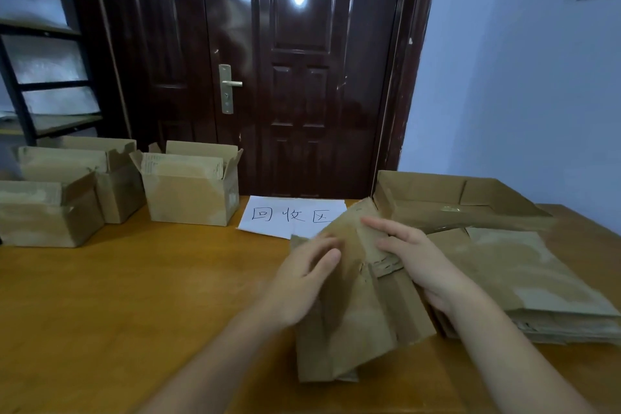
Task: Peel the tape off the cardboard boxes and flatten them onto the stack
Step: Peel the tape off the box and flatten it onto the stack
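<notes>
Now we see a brown squashed cardboard box [356, 306] standing tilted on the orange-brown wooden table [134, 296], near its front edge. Our left hand [304, 279] presses on the box's left side with fingers mostly straight; it looks a bit blurry, so we cannot be sure of the grip. Our right hand [420, 262] holds the box's right side, fingers laid over the top and curled around it. Just to the right lies a stack of flat brown cardboard sheets [537, 279]. Three open brown cardboard boxes [190, 188] stand at the far left. A white paper sign with black writing [289, 217] lies behind the hands.
</notes>
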`<action>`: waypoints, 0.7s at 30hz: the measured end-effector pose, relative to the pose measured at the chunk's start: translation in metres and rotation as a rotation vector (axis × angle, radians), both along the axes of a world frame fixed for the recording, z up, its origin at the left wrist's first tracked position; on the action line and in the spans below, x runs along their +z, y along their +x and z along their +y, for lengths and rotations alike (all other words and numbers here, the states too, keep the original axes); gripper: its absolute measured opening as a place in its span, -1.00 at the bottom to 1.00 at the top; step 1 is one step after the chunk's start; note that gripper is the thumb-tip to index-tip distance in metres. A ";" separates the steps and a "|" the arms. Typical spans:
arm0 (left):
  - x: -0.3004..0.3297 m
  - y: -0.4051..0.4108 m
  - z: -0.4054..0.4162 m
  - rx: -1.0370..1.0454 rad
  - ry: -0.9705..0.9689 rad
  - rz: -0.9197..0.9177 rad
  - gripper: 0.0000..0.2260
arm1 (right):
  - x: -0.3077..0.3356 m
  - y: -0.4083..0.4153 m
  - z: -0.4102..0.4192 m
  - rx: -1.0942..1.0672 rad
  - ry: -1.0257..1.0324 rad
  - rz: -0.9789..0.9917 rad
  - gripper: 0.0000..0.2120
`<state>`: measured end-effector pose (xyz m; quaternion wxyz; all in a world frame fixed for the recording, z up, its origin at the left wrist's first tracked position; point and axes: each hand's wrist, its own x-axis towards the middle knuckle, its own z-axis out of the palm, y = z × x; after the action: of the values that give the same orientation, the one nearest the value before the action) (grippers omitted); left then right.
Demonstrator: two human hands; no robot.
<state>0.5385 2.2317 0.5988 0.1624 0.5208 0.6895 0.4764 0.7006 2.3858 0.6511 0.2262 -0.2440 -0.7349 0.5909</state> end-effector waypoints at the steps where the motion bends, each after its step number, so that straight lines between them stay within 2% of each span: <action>1: -0.003 -0.007 0.002 0.095 -0.016 0.049 -0.50 | 0.001 0.000 0.002 0.008 -0.049 0.051 -0.60; 2: -0.004 -0.014 0.002 0.181 -0.022 0.076 -0.47 | 0.001 0.000 0.003 0.010 -0.087 0.100 -0.59; 4: -0.004 -0.023 0.002 0.253 0.038 0.007 -0.35 | 0.003 -0.002 0.004 -0.004 -0.119 0.178 -0.58; 7: 0.002 -0.027 -0.002 0.174 0.123 -0.325 -0.18 | 0.000 -0.009 0.004 -0.046 -0.128 0.230 -0.57; 9: 0.005 -0.029 -0.006 0.090 0.159 -0.574 -0.18 | -0.003 -0.013 0.003 -0.061 -0.162 0.248 -0.56; 12: 0.010 -0.036 -0.012 0.016 0.177 -0.737 -0.20 | -0.008 -0.016 0.001 -0.082 -0.271 0.262 -0.55; 14: 0.014 -0.039 -0.015 0.039 0.162 -0.706 -0.17 | -0.013 -0.017 0.002 -0.094 -0.291 0.232 -0.60; 16: 0.017 -0.043 -0.017 0.137 0.105 -0.593 -0.14 | -0.016 -0.018 -0.001 -0.044 -0.301 0.141 -0.77; 17: 0.017 -0.046 -0.017 0.203 0.062 -0.517 -0.14 | -0.019 -0.019 -0.002 0.015 -0.316 0.090 -0.73; 19: 0.013 -0.054 -0.018 0.313 -0.022 -0.365 -0.10 | -0.029 -0.022 0.003 0.101 -0.219 -0.008 -0.40; 21: 0.006 -0.058 -0.018 0.357 -0.088 -0.234 -0.06 | -0.039 -0.026 0.004 0.137 0.035 -0.148 -0.08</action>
<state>0.4803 2.2134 0.6048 0.1772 0.3241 0.7673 0.5242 0.6741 2.3902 0.6124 0.1344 -0.2321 -0.7749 0.5724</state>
